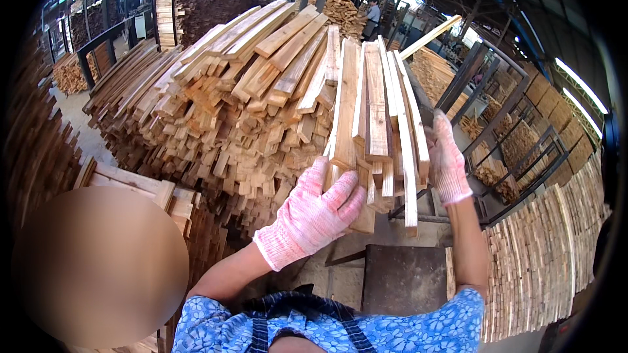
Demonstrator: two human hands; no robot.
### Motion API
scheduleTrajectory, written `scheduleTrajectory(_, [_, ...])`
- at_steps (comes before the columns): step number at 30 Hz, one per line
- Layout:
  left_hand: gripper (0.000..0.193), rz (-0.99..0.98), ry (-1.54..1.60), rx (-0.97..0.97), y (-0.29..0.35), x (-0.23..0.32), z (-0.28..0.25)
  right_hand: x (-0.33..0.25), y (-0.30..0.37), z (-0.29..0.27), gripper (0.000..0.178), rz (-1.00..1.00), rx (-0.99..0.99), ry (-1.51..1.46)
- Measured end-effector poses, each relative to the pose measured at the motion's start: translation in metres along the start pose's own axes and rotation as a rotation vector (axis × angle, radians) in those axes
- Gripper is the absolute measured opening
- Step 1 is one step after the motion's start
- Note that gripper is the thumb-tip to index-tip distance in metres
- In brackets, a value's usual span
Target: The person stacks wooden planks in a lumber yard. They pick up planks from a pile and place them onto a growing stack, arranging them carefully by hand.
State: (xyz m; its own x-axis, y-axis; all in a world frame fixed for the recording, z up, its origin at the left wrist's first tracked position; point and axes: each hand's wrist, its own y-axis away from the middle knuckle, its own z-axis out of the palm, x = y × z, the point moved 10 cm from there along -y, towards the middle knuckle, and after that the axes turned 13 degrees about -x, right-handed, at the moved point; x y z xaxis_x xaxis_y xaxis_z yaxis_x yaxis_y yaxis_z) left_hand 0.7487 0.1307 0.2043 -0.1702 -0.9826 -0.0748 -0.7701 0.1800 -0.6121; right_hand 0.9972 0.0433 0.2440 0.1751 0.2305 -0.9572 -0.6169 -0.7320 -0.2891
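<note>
Left hand (311, 217) spreads open against the slats (377, 114) at the stack's (235, 157) right edge; right hand (449, 163) stands apart, open alongside. Even pressure should keep them aligned.

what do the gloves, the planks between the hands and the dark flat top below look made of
Gloves: knitted yarn, perhaps cotton, matte, judging by the speckled pink-white texture.
Planks: wood, apparently unvarnished; grain shows on the pale faces.
Dark flat top: maybe metal or painted wood; its dull, scuffed surface leaves it open.

Left fingers (343, 189) parted, right hand (450, 162) raised
</note>
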Motion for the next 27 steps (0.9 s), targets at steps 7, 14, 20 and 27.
scheduleTrajectory(7, [0.064,-0.103,1.137,0.073,0.020,-0.063,0.011,0.077,0.001,0.009,0.058,0.165,-0.003,-0.520])
scheduleTrajectory(14, [0.085,-0.562,2.276,0.037,-0.053,-0.098,0.150,0.093,-0.018,-0.009,0.065,0.179,-0.013,-0.566])
scheduleTrajectory(20, [0.087,-0.416,2.386,-0.002,-0.004,-0.064,0.145,0.066,0.044,0.035,0.068,0.087,-0.110,-0.470])
scheduleTrajectory(27, [0.053,-0.881,2.216,-0.021,0.064,-0.021,0.113,0.104,0.066,0.024,0.066,0.124,0.040,-0.554])
